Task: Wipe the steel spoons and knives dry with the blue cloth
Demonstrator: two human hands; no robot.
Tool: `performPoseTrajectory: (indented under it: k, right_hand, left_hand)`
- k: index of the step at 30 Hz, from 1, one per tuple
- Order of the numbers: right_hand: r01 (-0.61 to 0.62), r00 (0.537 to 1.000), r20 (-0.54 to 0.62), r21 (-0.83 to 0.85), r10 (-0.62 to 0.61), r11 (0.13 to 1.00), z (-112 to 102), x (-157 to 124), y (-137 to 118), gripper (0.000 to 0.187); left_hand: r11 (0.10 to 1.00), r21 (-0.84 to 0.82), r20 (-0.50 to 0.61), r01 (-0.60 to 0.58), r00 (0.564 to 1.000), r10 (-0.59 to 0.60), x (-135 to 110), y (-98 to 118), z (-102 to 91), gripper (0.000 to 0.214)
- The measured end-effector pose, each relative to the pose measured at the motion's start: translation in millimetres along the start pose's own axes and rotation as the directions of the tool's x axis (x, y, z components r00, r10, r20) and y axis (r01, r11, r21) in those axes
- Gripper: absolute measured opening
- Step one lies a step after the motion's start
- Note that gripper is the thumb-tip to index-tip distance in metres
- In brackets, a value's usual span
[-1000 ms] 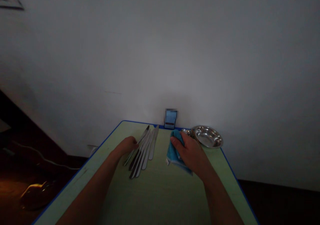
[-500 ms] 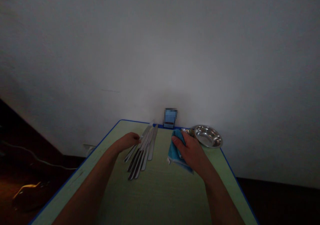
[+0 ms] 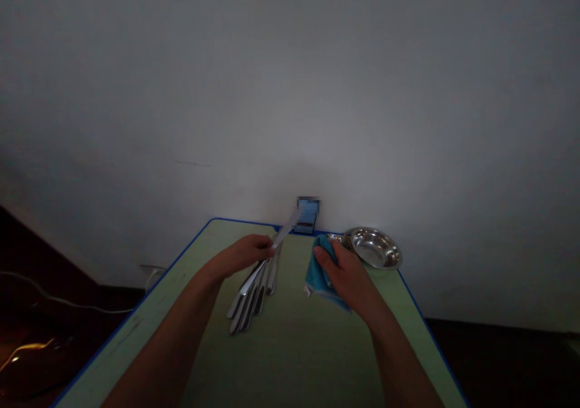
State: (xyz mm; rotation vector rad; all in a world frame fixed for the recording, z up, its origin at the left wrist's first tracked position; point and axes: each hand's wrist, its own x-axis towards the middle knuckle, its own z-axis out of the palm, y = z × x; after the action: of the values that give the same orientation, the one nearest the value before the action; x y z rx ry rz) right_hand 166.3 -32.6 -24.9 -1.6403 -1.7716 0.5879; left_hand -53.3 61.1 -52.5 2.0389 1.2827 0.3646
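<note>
My left hand is closed around the middle of a table knife, whose pale blade points up and right toward the phone. Beneath it, several more knives lie fanned out on the table, handles toward me; my hand covers part of them. On the right, my right hand grips a folded blue cloth, thumb on top, with a pale edge hanging down. The cloth is apart from the knife. Just behind my right hand is a shiny metal bowl.
A phone stands propped at the back of the light green table, against the wall. Small shiny objects sit partly hidden beside the bowl. A white cable runs along the left, beyond the table's blue edge.
My left hand has moved right and lifted one knife off the pile, its blade now in front of the phone. My right hand and the cloth have barely moved.
</note>
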Motion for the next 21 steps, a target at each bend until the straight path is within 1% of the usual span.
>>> performPoseTrajectory:
  k: [4, 6, 9, 11, 12, 14, 17, 19, 21]
  right_hand:
    - [-0.006, 1.000, -0.011, 0.002, 0.006, 1.000, 3, 3, 1, 0.034]
    - [0.004, 0.999, -0.036, 0.001, -0.004, 1.000, 5, 5, 3, 0.034]
    - [0.021, 0.994, -0.106, -0.026, -0.023, 0.999, 7, 8, 9, 0.034]
    - [0.011, 0.985, -0.170, -0.051, -0.020, 0.999, 7, 11, 12, 0.035]
    - [0.008, 0.979, -0.205, -0.060, -0.020, 0.998, 6, 12, 13, 0.036]
    - [0.009, 0.968, -0.251, -0.066, -0.025, 0.998, 3, 14, 15, 0.037]
    - [0.051, 0.951, -0.302, -0.066, -0.069, 0.996, -5, 18, 14, 0.037]
    - [0.098, 0.926, -0.355, -0.094, -0.125, 0.991, -9, 19, 11, 0.035]
    - [0.124, 0.888, -0.425, -0.144, -0.175, 0.982, -11, 19, 8, 0.036]
  left_hand:
    - [1.000, -0.011, -0.009, -0.014, 1.000, 0.014, -1, 5, 2.2, 0.028]
    - [1.000, -0.019, -0.010, -0.023, 1.000, 0.022, -4, 8, 2.0, 0.028]
    - [0.998, -0.038, 0.004, -0.050, 0.999, 0.050, -12, 17, -0.2, 0.029]
    - [0.993, -0.084, 0.014, -0.088, 0.996, 0.089, -18, 25, -2.5, 0.029]
    - [0.990, -0.098, 0.007, -0.102, 0.995, 0.104, -21, 28, -3.6, 0.029]
    - [0.988, -0.122, -0.021, -0.098, 0.995, 0.096, -27, 35, -5.5, 0.029]
    - [0.979, -0.174, -0.041, -0.106, 0.994, 0.100, -34, 41, -7.5, 0.027]
    - [0.974, -0.196, -0.047, -0.111, 0.993, 0.104, -37, 43, -8.5, 0.026]
    - [0.972, -0.209, -0.047, -0.110, 0.994, 0.102, -40, 44, -9.3, 0.025]
